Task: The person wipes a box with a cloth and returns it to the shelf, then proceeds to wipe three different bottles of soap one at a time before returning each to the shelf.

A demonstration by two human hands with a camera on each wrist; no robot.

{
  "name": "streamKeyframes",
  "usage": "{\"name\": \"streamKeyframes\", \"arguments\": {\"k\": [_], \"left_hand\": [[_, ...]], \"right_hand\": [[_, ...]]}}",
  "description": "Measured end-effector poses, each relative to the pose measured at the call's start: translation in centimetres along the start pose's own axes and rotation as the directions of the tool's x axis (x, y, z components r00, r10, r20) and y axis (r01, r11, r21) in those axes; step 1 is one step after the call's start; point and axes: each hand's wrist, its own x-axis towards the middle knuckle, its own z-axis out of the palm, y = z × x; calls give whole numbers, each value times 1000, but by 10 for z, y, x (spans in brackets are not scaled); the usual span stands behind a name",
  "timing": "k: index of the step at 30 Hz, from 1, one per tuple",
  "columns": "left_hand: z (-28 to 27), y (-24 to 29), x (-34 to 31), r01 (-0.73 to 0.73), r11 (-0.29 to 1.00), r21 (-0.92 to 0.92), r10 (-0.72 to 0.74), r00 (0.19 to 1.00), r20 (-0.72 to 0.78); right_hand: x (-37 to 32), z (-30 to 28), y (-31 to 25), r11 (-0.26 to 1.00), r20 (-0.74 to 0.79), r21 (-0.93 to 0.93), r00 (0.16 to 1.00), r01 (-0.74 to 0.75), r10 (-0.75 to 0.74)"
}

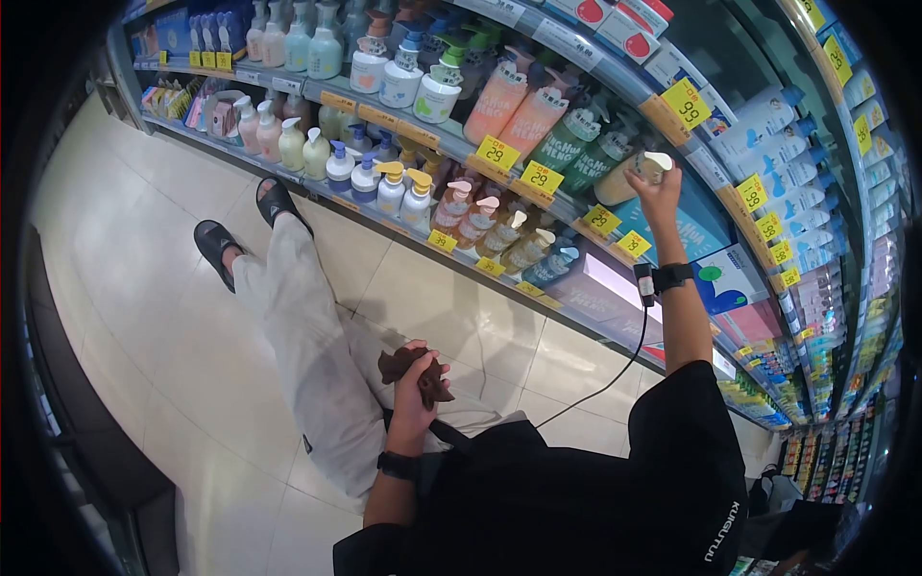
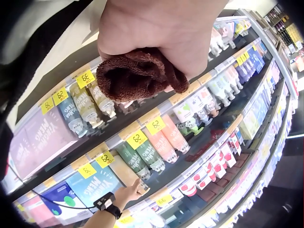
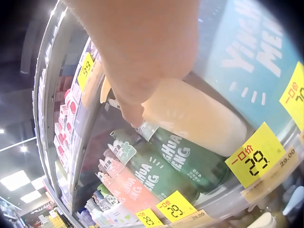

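Yellow bottle (image 1: 615, 182) on the shelf (image 1: 370, 117), and from the head view the right hand (image 1: 661, 200) is right there on it, fingers clamped about its top, beside the white pump (image 1: 657, 161)! Green bottles (image 1: 570, 142) stand along one side of it, a big blue box (image 1: 693, 233) along the other, with yellow price tags (image 1: 600, 220) along the shelf edge below. Down over the pale trousers (image 1: 322, 355), well apart from the shelf, the left hand (image 1: 411, 396) has its fingers and thumb closed on a brown cloth (image 1: 394, 367), bunched up tight.

Over to the left wrist: that cloth hangs right under the palm, folded thick and fuzzy, and it hides some of the bottles behind it. Lower down, the right arm (image 2: 99, 218) with its black watch (image 2: 113, 211) reaches in, and the hand is at the pump end of the yellow bottle.

Now the right wrist, close in! Fingers wrap the neck; some of them are hidden behind the hand itself. Smooth, pale yellow side showing, the bottle sits between a green bottle and the blue box, its lower end just behind a tag reading 29.
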Motion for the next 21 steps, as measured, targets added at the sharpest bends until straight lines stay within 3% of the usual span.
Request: {"name": "streamKeyframes", "arguments": {"k": [4,7,13,16,17,20,21], "left_hand": [[-5,-2,2,-17,998,-62,18,1000,17],[-3,-1,3,-38,993,-109,41,999,21],[-3,-1,3,-31,987,-159,33,999,11],[-3,-1,6,-29,989,-148,29,1000,2],[-2,-1,7,-31,989,-142,31,1000,-5],[-1,-2,8,-35,990,-136,35,999,3],[-1,-2,8,-32,990,-140,32,999,-6]], "right_hand": [[9,3,7,995,109,89,993,-53,43],[11,-5,-1,982,209,-69,960,-175,185],[7,6,11,983,144,-144,980,-118,138],[5,6,8,999,20,13,999,-42,42],[5,5,10,998,50,33,997,-53,51],[8,2,11,988,148,-142,985,-67,88],[8,2,12,988,140,-152,989,-17,39]]}}
